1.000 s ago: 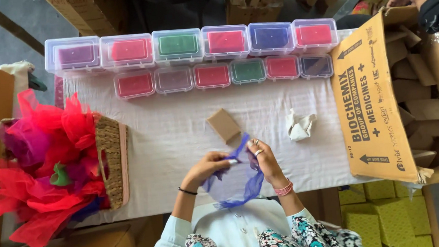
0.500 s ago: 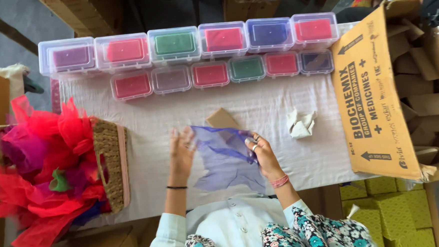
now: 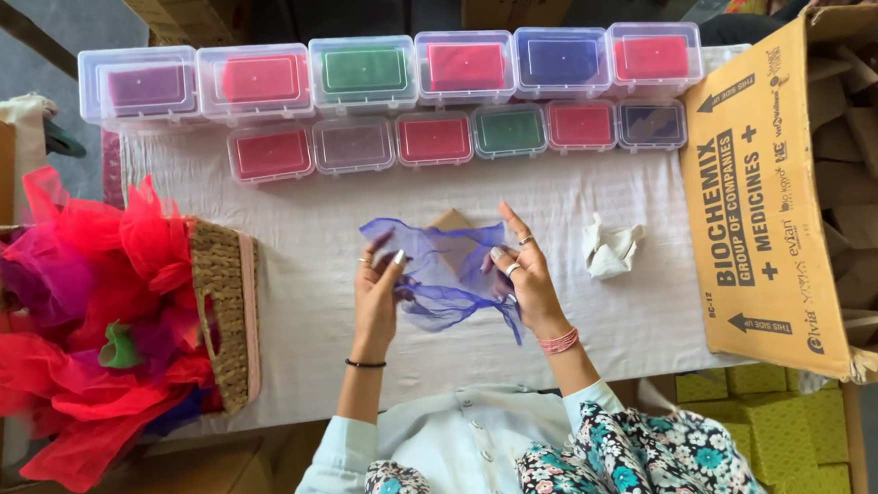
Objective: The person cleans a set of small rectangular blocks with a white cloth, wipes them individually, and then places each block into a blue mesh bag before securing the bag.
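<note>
The white-clothed surface [image 3: 288, 235] is carrying two rows of clear lidded boxes [image 3: 470, 67] along its far edge, each showing one colour, so they are reading as sorted stock. A wicker basket [image 3: 224, 318] at the left is overflowing with red and purple net pieces. At the middle, the sheer blue net square [image 3: 439, 277] is hanging stretched between both hands: the left hand [image 3: 376, 295] fingers are pinching its left edge, the right hand [image 3: 526, 278] fingers are gripping its right side, over a small brown card [image 3: 452, 221].

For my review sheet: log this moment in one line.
left hand: holds blue mesh cloth | right hand: holds same cloth | small brown box: beneath it
</note>
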